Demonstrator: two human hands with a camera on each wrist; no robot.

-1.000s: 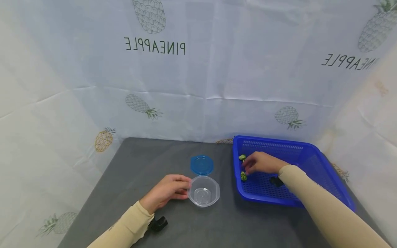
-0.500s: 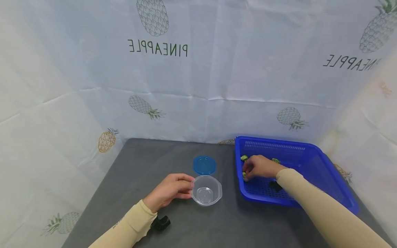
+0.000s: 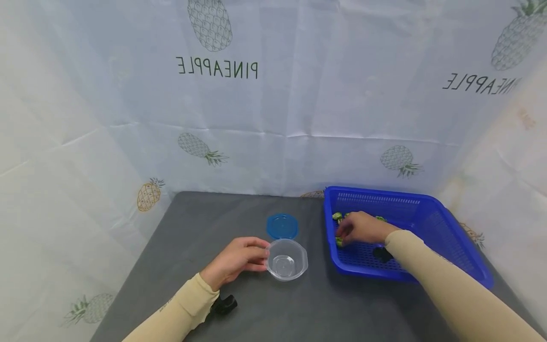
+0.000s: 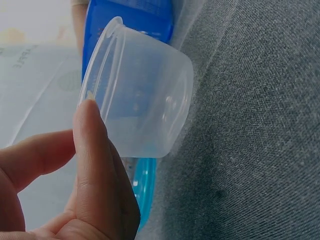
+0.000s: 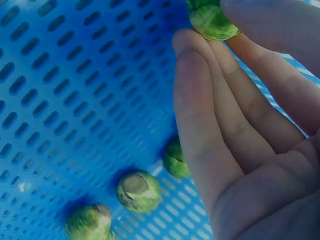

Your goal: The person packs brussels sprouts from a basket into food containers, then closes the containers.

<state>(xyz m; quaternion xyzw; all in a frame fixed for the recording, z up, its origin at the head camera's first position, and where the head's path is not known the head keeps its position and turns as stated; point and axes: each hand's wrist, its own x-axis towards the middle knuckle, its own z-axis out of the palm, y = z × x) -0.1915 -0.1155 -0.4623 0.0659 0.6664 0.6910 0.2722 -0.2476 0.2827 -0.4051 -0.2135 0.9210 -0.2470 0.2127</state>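
Observation:
My left hand (image 3: 239, 261) pinches the rim of a clear plastic tub (image 3: 286, 260) between thumb and fingertips. In the left wrist view the tub (image 4: 150, 90) has nothing visible inside, and its base faces the grey cloth. Inside the blue basket (image 3: 376, 271), my right hand (image 3: 361, 228) reaches down along the left wall. Its thumb and fingertips pinch a Brussels sprout (image 5: 212, 22), partly hidden by the thumb. Other sprouts lie on the basket floor: one whole sprout (image 5: 139, 191) with a brown cut end, another sprout (image 5: 89, 222) beside it, and one sprout (image 5: 176, 159) half behind the fingers.
A round blue lid (image 3: 282, 226) lies flat on the grey cloth (image 3: 222, 213), just behind the tub. White pineapple-print sheeting (image 3: 290, 95) hangs behind and at both sides. Black wrist mounts (image 3: 224, 305) show beneath the sleeves.
My right hand has moved slightly toward the near sprout by the basket's left wall, and its fingers have come round it. My left hand stays at the tub; the view has shifted slightly.

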